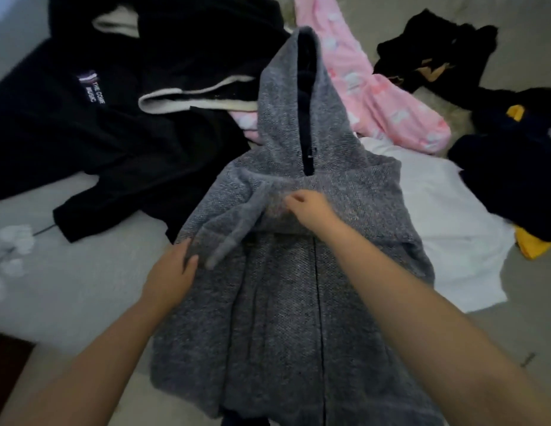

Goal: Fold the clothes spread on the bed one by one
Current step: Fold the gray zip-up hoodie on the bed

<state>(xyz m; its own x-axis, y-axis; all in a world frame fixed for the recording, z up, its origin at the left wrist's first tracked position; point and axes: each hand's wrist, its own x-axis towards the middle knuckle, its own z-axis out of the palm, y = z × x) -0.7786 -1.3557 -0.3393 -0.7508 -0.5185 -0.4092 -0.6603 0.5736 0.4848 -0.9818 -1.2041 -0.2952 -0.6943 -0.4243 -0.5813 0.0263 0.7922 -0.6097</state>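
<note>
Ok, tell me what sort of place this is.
Probably a bedroom: a pale grey bed sheet strewn with loose clothes, including a grey knit zip hoodie, a black sweatshirt and pink patterned pyjamas.

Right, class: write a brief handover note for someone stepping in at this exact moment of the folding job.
Left hand: gripping the grey hoodie at its left edge, by the sleeve folded across the chest.
Right hand: pinching that sleeve's fabric at the chest.
Hoodie lies front up, hood pointing away, on the bed.
Done: left sleeve brought in.
Left: finish folding the hoodie, then the black garment, pink garment, white garment and dark pile with yellow, all unfolded.
</note>
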